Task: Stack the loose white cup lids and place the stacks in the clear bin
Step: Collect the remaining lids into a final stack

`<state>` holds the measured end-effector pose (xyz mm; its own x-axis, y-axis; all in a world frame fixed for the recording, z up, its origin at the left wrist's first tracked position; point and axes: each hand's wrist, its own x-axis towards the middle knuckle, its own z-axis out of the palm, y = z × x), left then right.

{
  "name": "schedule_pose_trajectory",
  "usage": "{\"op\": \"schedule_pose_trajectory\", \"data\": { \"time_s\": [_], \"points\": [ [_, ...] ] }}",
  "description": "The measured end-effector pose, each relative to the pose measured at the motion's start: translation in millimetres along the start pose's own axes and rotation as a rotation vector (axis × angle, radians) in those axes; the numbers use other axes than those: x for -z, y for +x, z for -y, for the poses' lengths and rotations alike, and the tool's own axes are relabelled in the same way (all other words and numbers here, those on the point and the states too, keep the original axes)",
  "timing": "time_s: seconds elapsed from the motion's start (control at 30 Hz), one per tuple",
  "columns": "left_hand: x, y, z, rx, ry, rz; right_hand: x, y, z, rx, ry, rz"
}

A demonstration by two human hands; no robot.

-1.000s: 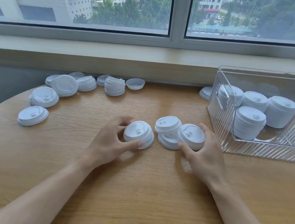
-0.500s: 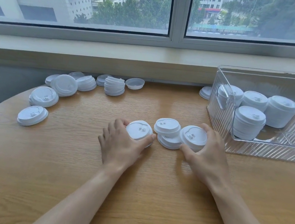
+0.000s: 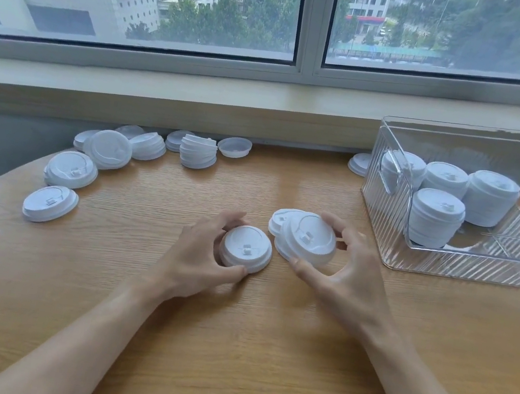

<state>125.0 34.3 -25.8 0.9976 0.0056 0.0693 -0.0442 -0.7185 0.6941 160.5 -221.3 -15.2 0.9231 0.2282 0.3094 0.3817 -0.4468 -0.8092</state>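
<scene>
I'm mid-stacking, just left of the clear bin (image 3: 383,214). My left hand (image 3: 195,265) has fingers and thumb curled round a short lid stack (image 3: 245,252) sitting on the table (image 3: 226,346). My right hand (image 3: 346,280) pinches a tilted lid (image 3: 308,241), lifted over another lid (image 3: 278,222) lying flat. The bin already holds four tall stacks (image 3: 435,217). Loose lids (image 3: 108,149) wait far left of the bin, by the sill. Next, I reckon: seat the rt lid square on the stack, press so rims nest.
</scene>
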Motion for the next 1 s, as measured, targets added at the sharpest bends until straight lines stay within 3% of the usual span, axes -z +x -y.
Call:
{"op": "schedule_pose_trajectory", "data": {
  "time_s": [0.17, 0.37, 0.53, 0.7, 0.8, 1.0],
  "points": [
    [5.2, -4.1, 7.1, -0.084, -0.072, 0.074, -7.5, 1.6, 2.2, 0.115, 0.082, 0.129],
    [0.9, -13.3, -6.5, -0.168, -0.157, -0.031, -23.0, 6.0, 6.6, 0.287, 0.060, 0.180],
    [1.3, -11.5, -1.2, -0.169, -0.164, -0.140, -25.0, 8.0, 4.3, 0.321, 0.059, 0.190],
    [8.0, -8.9, 11.0, -0.106, -0.197, -0.249, -16.4, 21.8, -10.7, 0.122, -0.053, 0.000],
    [7.3, -9.0, 14.5, -0.087, -0.201, -0.248, -17.8, 34.4, -20.0, 0.001, -0.233, 0.040],
    [0.8, -11.4, 13.1, -0.098, -0.106, -0.202, -35.3, 48.4, -18.7, -0.170, -0.340, 0.028]
  ]
}}
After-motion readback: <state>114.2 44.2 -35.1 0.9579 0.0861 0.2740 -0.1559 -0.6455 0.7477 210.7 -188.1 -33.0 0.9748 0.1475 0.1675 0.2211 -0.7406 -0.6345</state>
